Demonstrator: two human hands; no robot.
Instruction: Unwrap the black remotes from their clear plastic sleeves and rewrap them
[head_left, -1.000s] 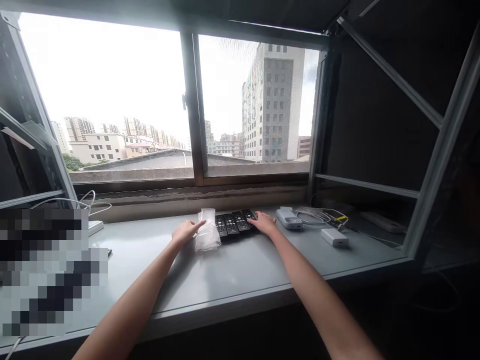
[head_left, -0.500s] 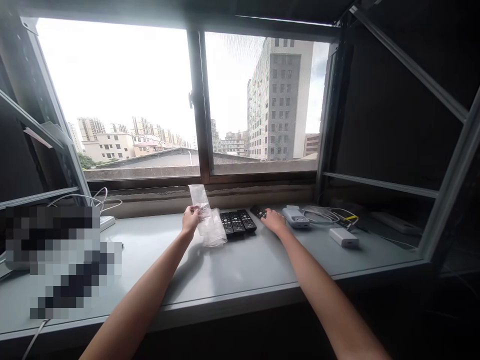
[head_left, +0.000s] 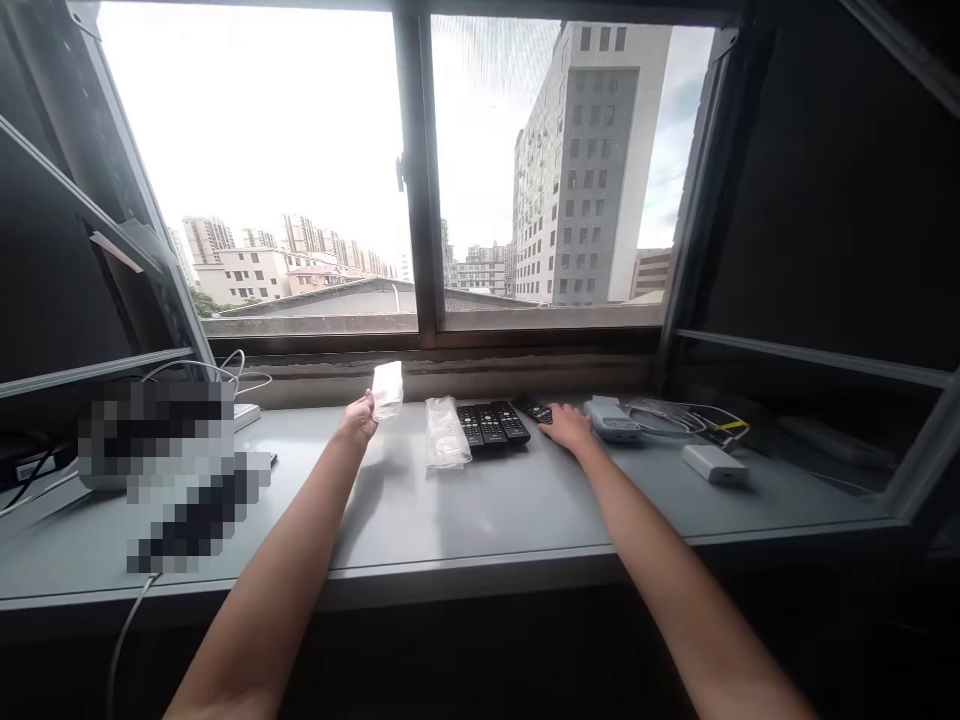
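My left hand [head_left: 359,419] is raised above the grey bench [head_left: 465,520] and pinches a small clear plastic bag [head_left: 388,388] by its lower edge. A pile of more clear bags [head_left: 445,433] lies flat to its right. Three black remote controls [head_left: 492,424] sit side by side beside that pile. My right hand [head_left: 569,428] rests over a fourth black remote [head_left: 534,409], pulled a little apart from the row; its fingers curl on the remote.
A grey device [head_left: 613,419], a tangle of cables [head_left: 686,416] and a white power bank [head_left: 715,463] lie at the right. A pixelated block [head_left: 172,470] with white cables stands at the left. The window [head_left: 409,170] and metal shelf frames bound the bench.
My left hand lifted one clear bag off the pile and carried it up and to the left. My right hand slid one remote away from the row to the right.
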